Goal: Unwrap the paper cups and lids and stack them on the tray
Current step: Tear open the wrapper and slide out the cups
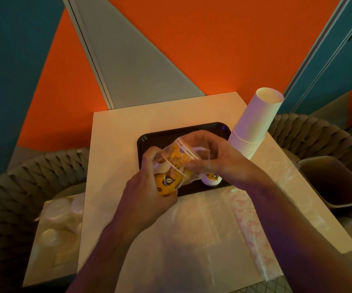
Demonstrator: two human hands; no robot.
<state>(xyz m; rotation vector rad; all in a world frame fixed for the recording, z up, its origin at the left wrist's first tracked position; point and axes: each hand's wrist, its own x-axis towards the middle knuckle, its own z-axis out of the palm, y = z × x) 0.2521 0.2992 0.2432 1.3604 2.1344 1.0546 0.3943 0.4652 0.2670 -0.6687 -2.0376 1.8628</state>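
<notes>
Clear plastic wrap [202, 240] lies spread over the near part of the pale table [116, 140], reaching its near edge, with a strip of red print running along the wrap's right side. Off the table's left edge, a lower surface holds a bag of white lids [58, 220], still wrapped.

Above the near edge of the black tray [149, 138], both hands work on a sleeve of yellow printed cups [171, 176] lying tilted on its side. The left hand [147, 195] has its fingers curled round the lower end of the sleeve, gripping it. The right hand [219, 159] pinches the clear film at the sleeve's upper end, fingers curled into the plastic. How many cups are inside cannot be told through the film.

On the tray's near right corner, just under the right wrist, a small yellow printed cup [212, 179] shows partly. At the tray's right edge, a tall stack of white cups [255, 123] stands upside down and leans to the right.

Woven chairs [319, 134] flank the table, and an orange, grey and teal wall [192, 39] rises past its far edge.
</notes>
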